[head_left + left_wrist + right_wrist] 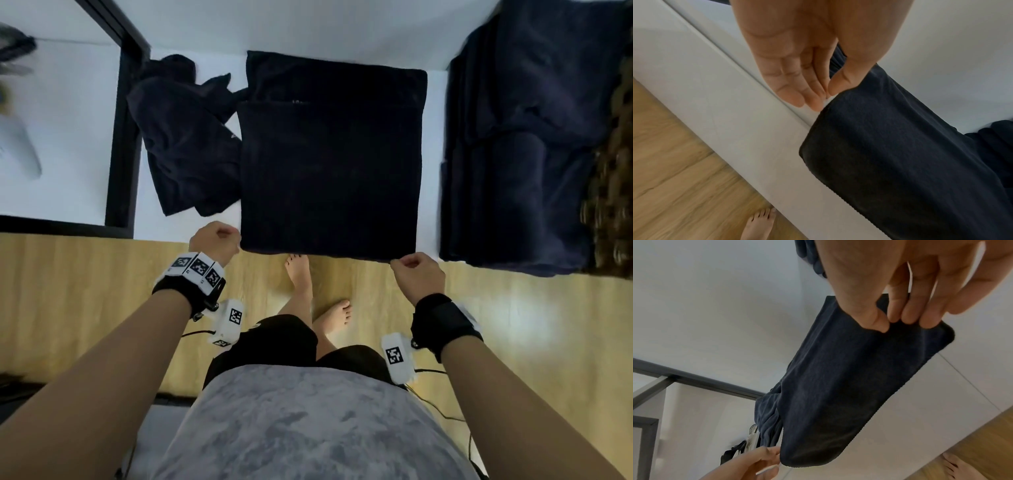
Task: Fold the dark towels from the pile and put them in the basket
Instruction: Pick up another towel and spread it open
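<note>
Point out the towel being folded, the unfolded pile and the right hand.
towel being folded [329, 178], head view, middle of its top layer
unfolded pile [185, 137], head view, crumpled middle
right hand [419, 274], head view, back of the hand

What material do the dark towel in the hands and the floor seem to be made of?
Dark towel: likely soft microfibre or terry, matte navy, with a fine ribbed weave and limp drape. Floor: light wood or wood-look laminate, slightly glossy; plank seams and grain show.
</note>
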Motion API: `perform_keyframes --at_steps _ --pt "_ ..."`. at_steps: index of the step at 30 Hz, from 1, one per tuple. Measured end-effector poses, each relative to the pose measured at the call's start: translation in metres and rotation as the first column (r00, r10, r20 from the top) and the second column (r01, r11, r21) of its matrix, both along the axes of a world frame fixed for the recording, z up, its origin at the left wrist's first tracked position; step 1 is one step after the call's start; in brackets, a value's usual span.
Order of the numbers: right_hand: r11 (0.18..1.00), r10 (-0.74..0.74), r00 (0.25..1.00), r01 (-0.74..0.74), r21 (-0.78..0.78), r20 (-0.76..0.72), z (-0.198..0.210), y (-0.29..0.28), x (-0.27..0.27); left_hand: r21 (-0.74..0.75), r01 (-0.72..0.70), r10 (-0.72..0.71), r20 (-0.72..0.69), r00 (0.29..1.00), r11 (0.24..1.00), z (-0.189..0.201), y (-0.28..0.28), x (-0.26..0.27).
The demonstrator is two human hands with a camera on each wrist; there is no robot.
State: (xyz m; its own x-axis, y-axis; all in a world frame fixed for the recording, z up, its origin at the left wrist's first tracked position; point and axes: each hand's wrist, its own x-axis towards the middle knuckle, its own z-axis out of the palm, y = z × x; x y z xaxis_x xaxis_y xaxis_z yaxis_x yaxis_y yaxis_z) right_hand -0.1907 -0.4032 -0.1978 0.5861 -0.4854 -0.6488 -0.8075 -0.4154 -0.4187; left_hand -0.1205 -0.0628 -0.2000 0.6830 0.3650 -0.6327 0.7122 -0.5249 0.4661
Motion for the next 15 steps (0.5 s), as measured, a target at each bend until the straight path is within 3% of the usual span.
perform_keyframes --at_steps 6,9,12,15 --pt "0.997 0.073 0.983 -0.076 -0.013 -0.167 -0.005 -0.004 0.000 0.035 0.075 -0.074 -0.025 0.997 0.997 -0.001 -0.010 -0.017" --pt "1.000 0.007 0.991 -0.005 0.016 -0.135 -0.008 -0.004 -0.003 0.070 0.187 -0.181 -0.076 0.980 0.980 -0.003 -0.015 -0.026" --pt "0.981 -0.159 0.985 0.165 0.103 -0.067 -0.011 -0.005 -0.011 0.009 0.230 -0.227 -0.130 0.965 0.973 -0.006 -0.021 -0.038" --pt "0.981 -0.160 0.987 0.159 0.114 -0.002 -0.010 -0.004 -0.018 -0.012 0.241 -0.240 -0.144 0.960 0.970 -0.011 -0.025 -0.047"
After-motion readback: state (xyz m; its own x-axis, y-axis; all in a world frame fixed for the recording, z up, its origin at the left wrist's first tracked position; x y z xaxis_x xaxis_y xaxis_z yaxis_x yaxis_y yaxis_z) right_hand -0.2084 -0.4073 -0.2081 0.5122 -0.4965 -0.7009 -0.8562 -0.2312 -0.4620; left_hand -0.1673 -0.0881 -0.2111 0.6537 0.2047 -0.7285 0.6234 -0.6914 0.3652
